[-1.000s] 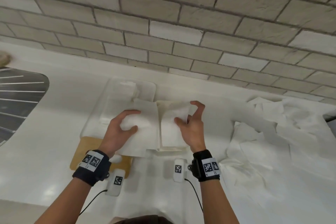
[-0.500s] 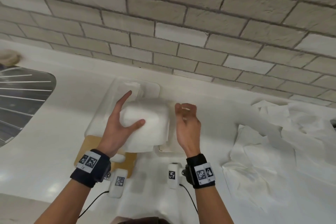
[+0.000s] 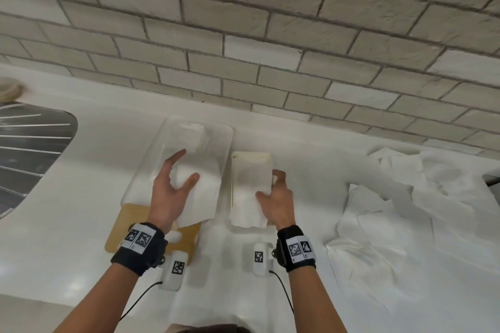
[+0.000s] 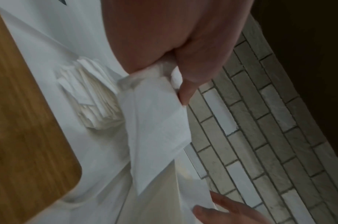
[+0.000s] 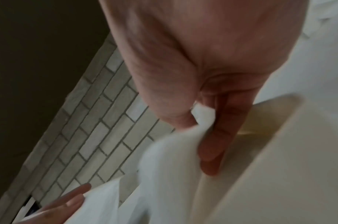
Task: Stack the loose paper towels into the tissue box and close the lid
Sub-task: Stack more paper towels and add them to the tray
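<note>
Head view: left hand (image 3: pixel 173 186) grips paper towel (image 3: pixel 200 192); right hand (image 3: pixel 278 197) pinches stack (image 3: pixel 250 186).

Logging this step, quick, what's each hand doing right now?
Left hand: grips a folded paper towel.
Right hand: pinches another paper towel.

Pale brick wall (image 3: pixel 243 35), white countertop (image 3: pixel 81 211), metal sink drainer (image 3: pixel 27 149)

Bare forearms – black wristbands (image 3: pixel 139 249) with white square-code tags; white camera pods (image 3: pixel 174 269) below wrists, thin black cables.
</note>
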A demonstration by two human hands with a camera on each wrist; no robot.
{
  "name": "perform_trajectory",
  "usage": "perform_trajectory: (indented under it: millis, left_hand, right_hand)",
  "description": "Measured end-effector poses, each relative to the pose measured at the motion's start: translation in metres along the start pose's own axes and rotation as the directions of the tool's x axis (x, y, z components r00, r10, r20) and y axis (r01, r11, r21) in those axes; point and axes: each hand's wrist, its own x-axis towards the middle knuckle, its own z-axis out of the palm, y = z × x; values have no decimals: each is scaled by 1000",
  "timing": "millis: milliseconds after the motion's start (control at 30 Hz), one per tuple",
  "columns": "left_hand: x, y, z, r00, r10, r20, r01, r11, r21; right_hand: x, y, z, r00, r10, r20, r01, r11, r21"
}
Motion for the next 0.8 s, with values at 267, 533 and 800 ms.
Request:
perform_trajectory:
  millis: [267,533,800]
  left_hand:
    - [-4,15,1,998,23,57,-22,999,-25]
    - [-11,34,22,992,26,125,-4,985,-170]
    - [4,21,26,999,-3,38,11,982,-190]
  right_hand:
    - [4,-14,14,988,-153,16,153,966,-208]
    - [-47,-53,3,975,-223,-13,218,939,266]
    - [-8,-28,-4,996,-71,-45,82,935,344]
